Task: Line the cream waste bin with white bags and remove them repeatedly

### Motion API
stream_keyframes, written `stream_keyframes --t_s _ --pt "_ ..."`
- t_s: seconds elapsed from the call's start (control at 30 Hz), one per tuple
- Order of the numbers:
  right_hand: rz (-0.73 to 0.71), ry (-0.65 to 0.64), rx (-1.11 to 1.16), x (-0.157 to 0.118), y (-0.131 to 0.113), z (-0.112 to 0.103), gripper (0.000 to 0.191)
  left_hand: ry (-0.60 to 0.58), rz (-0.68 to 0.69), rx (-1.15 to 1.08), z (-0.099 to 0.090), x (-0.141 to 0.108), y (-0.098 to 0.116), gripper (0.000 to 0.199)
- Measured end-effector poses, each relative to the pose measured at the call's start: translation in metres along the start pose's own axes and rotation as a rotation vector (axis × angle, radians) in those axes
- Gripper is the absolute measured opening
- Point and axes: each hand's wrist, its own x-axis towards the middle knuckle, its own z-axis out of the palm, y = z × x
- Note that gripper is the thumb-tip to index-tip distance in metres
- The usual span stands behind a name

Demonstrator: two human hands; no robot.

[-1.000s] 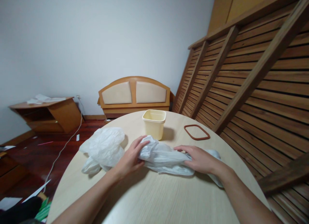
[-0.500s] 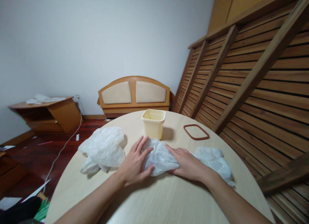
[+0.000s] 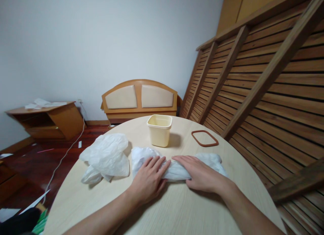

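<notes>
A white plastic bag [image 3: 174, 171] lies as a long, flattened strip across the table in front of me. My left hand [image 3: 152, 176] rests palm down on its left part, fingers stretched out and slightly bent. Lying on the bag further right is my right hand [image 3: 199, 172], fingers extended toward the left hand and thumb at the near edge. Some white plastic shows beyond the right hand; whether it joins the strip underneath is hidden. Just behind the bag stands a pale yellow square tub [image 3: 160, 132], upright without a lid.
Left on the round table [image 3: 192, 211] sits another crumpled white plastic bag [image 3: 108, 157]. A brown rounded-square ring [image 3: 204, 138] lies flat at the back right. A slatted wooden panel [image 3: 265, 93] leans along the right side. A headboard [image 3: 139, 96] stands beyond the table.
The bunched bag between my hands is now flatter and spread out leftward. My left hand has shifted right and onto it; the plastic at the right has drawn inward.
</notes>
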Motion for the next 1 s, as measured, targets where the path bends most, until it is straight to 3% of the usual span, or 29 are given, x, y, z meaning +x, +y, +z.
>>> stream_keyframes --t_s 0.07,0.13,0.23,0.3,0.47,0.6,0.67,0.8,0.87,1.0 --pt "0.118 0.021 -0.004 -0.009 0.014 -0.013 0.076 -0.007 -0.01 0.015 0.0 0.001 -0.002 0.053" --pt "0.202 0.032 0.05 -0.015 0.026 -0.024 0.061 -0.002 -0.014 0.024 -0.001 0.001 -0.004 0.048" --pt "0.265 0.109 0.165 -0.018 0.038 -0.037 0.03 0.019 -0.015 0.029 -0.001 0.0 -0.004 0.042" --pt "0.273 0.186 0.28 -0.017 0.042 -0.043 0.022 0.034 -0.014 0.023 -0.001 0.0 -0.003 0.039" --pt "0.314 0.292 0.601 -0.017 0.057 -0.048 0.033 0.026 -0.035 0.015 -0.001 0.0 -0.007 0.035" --pt "0.459 0.428 0.746 -0.019 0.085 -0.045 0.041 -0.002 -0.04 0.03 0.003 -0.001 -0.011 0.045" --pt "0.529 0.517 0.685 -0.019 0.1 -0.041 0.039 -0.001 -0.033 0.03 0.005 -0.002 -0.012 0.048" --pt "0.568 0.671 0.292 -0.017 0.109 -0.036 0.028 0.046 -0.003 0.026 0.005 -0.002 -0.011 0.051" --pt "0.522 0.622 0.193 -0.015 0.099 -0.035 0.032 0.071 0.053 0.016 0.002 -0.001 -0.009 0.05" --pt "0.352 0.406 0.145 -0.012 0.077 -0.029 0.046 0.088 0.237 -0.016 0.0 -0.001 -0.004 0.033"
